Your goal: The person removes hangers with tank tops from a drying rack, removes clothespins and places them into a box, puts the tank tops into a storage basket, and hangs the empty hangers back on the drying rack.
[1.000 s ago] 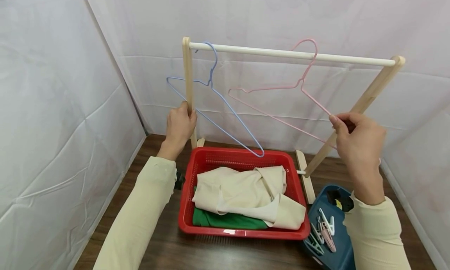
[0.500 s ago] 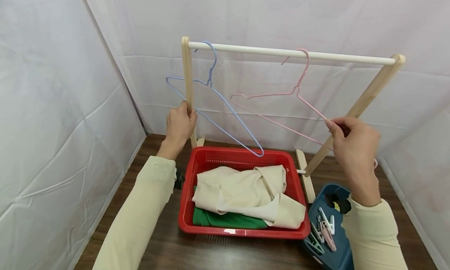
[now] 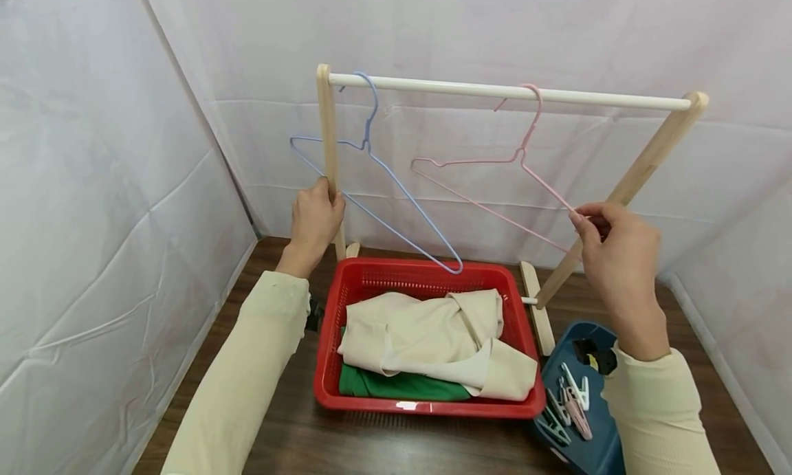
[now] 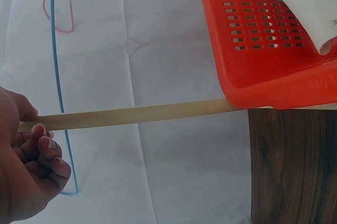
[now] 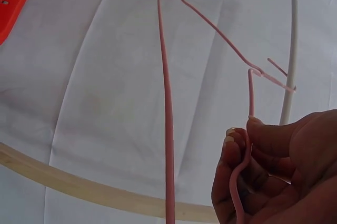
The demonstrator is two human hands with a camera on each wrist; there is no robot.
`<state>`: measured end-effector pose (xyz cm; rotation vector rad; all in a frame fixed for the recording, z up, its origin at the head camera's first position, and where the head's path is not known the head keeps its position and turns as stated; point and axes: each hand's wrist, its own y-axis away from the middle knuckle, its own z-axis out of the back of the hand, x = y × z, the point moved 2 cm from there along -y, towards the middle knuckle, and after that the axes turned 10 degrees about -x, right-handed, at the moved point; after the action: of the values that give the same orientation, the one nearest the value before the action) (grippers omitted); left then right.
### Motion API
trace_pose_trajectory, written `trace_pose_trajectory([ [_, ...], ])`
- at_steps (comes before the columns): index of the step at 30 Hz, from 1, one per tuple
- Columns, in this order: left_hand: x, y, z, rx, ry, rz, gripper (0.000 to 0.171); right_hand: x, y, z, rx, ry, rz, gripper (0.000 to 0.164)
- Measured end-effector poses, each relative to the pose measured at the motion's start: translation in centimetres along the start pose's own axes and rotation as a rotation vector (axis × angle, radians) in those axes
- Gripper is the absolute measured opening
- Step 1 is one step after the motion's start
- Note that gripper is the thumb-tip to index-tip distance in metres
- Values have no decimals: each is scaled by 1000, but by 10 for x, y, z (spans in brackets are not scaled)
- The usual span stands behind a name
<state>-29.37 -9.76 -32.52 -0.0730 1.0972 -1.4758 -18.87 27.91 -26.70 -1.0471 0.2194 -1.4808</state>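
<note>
My left hand (image 3: pixel 314 217) grips the left wooden post (image 4: pixel 131 114) of a small clothes rack, fingers curled round it. A blue hanger (image 3: pixel 368 128) hangs from the white rail (image 3: pixel 445 88) close to that post. Towards the rail's right half, a pink hanger (image 5: pixel 168 108) has its hook over the rail. With thumb and fingers my right hand (image 3: pixel 625 262) pinches this hanger's right shoulder, in front of the right post (image 3: pixel 650 148). Both hangers are bare.
Below the rail stands a red basket (image 3: pixel 427 410) with cream cloth (image 3: pixel 427 330) over green cloth (image 3: pixel 402 384). A dark blue bin (image 3: pixel 597 454) to its right holds several clothes pegs (image 3: pixel 577 414). White sheeting (image 3: pixel 185 289) surrounds the wooden tabletop (image 3: pixel 284 420).
The pink hanger's hook has come down onto the rail, and my right hand has moved slightly left and down with it. My left hand keeps its grip on the post.
</note>
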Motion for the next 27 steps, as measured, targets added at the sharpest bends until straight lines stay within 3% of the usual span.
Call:
trace_pose_trajectory([
  [5,-1,-2,-2,11,-2,-7,20,-2,1,-2,15,9,14,26],
  [11,1,-2,-4,44,6,28,21,-5,2,-7,68,14,23,25],
  [19,0,-3,-2,65,19,36,26,-9,2,-10,149,39,-9,27],
  [27,1,15,11,62,-9,-5,24,-9,7,-14,171,32,29,30],
])
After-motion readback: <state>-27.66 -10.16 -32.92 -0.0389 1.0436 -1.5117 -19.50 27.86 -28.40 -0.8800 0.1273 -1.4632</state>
